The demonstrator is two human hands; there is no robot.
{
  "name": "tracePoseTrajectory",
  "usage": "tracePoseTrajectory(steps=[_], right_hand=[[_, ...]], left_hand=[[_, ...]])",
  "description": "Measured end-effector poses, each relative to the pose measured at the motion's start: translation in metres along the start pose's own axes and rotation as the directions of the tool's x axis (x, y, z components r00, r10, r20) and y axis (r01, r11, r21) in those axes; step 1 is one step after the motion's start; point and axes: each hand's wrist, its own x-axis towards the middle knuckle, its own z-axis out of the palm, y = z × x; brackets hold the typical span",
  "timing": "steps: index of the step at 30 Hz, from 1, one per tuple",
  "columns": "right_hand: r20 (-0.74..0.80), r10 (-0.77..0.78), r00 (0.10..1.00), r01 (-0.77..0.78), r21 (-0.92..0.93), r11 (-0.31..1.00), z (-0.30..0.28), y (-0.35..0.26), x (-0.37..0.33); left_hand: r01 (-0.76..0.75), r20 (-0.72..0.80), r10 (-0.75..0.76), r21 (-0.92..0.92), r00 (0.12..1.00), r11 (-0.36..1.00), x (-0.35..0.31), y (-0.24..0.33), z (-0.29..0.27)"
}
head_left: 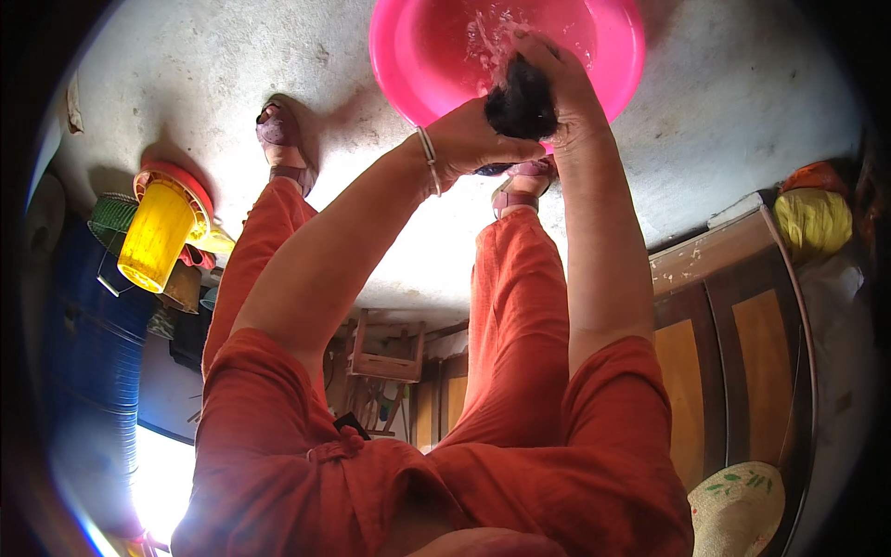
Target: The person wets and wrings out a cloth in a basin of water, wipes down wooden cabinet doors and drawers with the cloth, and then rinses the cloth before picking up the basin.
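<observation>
Over the near edge of a pink basin (390, 65), both hands grip a dark black bundle (522, 104). It looks soft and wet, perhaps cloth, but its exact kind cannot be made out. My left hand (471, 139), with a pale bangle at the wrist, closes around its near left side. From the right, my right hand (568, 88) wraps it, fingers reaching out over the water. A small dark end shows below the left hand. Water (484, 45) splashes in the basin just beyond the fingers.
My sandalled feet (281, 125) stand apart on the grey concrete floor (223, 56). At left are a yellow and red plastic container (160, 227), a green basket (111, 218) and a blue barrel (93, 343). Wooden doors (682, 371), a yellow bag (813, 226) and a straw hat (738, 511) lie right.
</observation>
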Motion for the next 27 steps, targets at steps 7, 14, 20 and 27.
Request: tracePoseTrajectory(steps=[7,14,20,27], right_hand=[[-0.326,-0.132,0.936,0.020,-0.326,0.945,-0.013,0.041,0.034],[-0.544,-0.234,0.806,-0.224,-0.645,0.731,-0.022,0.089,0.067],[-0.381,-0.200,0.903,-0.395,-0.918,-0.034,-0.038,0.105,0.067],[-0.698,0.065,0.713,-0.190,-0.103,0.976,0.000,0.095,0.017]], left_hand=[[0.189,-0.394,0.246,0.789,0.885,0.585,0.023,-0.022,-0.007],[0.472,-0.515,0.122,0.840,0.848,0.266,0.035,-0.031,-0.023],[0.524,-0.540,0.060,0.833,0.839,0.177,0.041,-0.046,-0.022],[0.453,-0.465,0.167,0.885,0.869,0.106,0.019,-0.052,-0.027]])
